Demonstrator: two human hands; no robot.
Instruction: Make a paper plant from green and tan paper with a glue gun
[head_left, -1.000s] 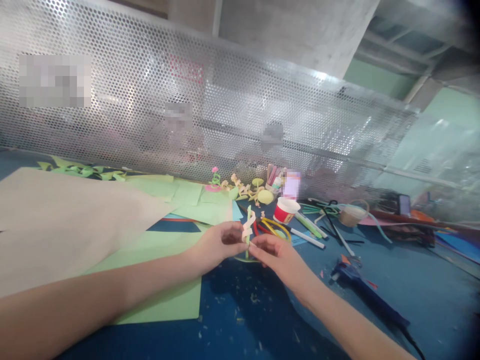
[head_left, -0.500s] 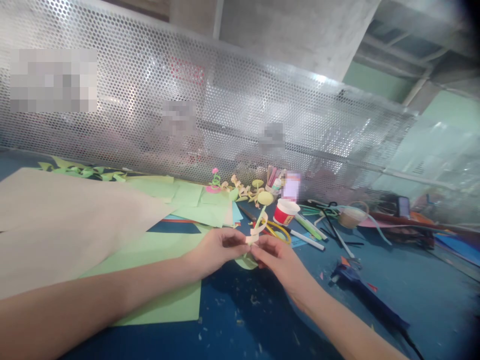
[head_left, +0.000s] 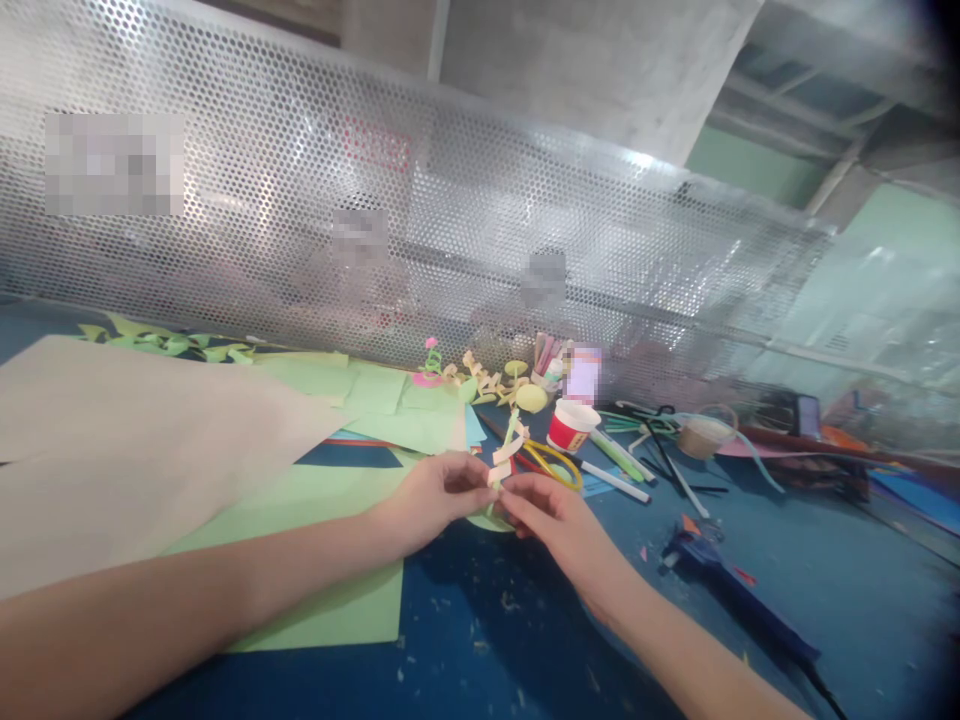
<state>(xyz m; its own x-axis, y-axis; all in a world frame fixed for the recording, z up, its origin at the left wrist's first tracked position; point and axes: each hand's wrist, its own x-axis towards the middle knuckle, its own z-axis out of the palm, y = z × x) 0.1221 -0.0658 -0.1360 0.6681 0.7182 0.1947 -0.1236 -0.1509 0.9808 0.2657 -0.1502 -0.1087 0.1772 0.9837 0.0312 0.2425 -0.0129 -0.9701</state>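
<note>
My left hand point(head_left: 441, 503) and my right hand point(head_left: 551, 515) meet at the middle, with thumbs and fingertips pinched together. Between them is a peach paper strip point(head_left: 507, 455), wound in a loose spiral round a thin green paper stem point(head_left: 513, 425). Both hands grip the strip's lower end; the exact finger contact is partly hidden. Under the fingers shows a light green paper base point(head_left: 491, 521). Just beyond the stem's top lies a yellow-green round piece point(head_left: 531, 398). Yellow-handled scissors point(head_left: 559, 466) rest behind my right hand.
Green paper sheets point(head_left: 330, 600) and a large beige sheet point(head_left: 150, 450) cover the left. A red-and-white paper cup point(head_left: 573, 426) and a white marker point(head_left: 615, 480) stand or lie beyond. At right lies a blue glue gun point(head_left: 739, 590). A perforated metal screen point(head_left: 465, 200) rises behind.
The stem with its peach strip has tilted and shifted slightly left, so its top now stands apart from the yellow-green round piece. Both hands stay nearly in place.
</note>
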